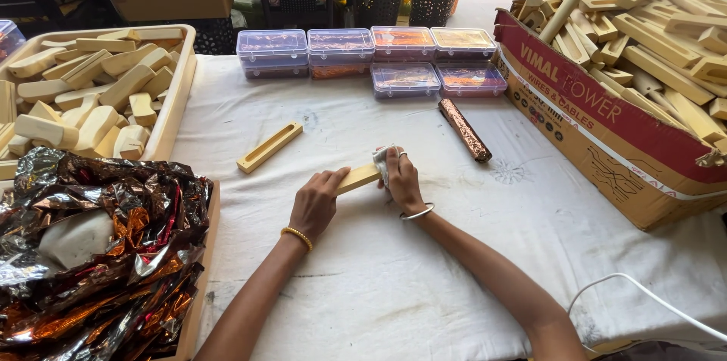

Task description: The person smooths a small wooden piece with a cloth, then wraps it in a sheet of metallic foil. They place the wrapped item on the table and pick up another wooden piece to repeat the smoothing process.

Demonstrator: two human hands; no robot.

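My left hand (315, 202) grips the near end of a pale wooden stick (357, 177) that lies low over the white cloth. At the stick's far end my right hand (401, 179) presses a small whitish rag (382, 160) against the wood. A slotted wooden piece (269, 146) lies on the cloth to the left. To the right of my hands rests a stick wrapped in copper foil (464, 130).
A wooden tray (178, 103) of plain wooden blocks stands at the left. Crumpled copper foil sheets (106, 247) fill the near left. Several clear plastic boxes (341, 46) line the back. A cardboard box (606, 126) of wooden pieces sits at the right. A white cable (644, 289) runs along the near right.
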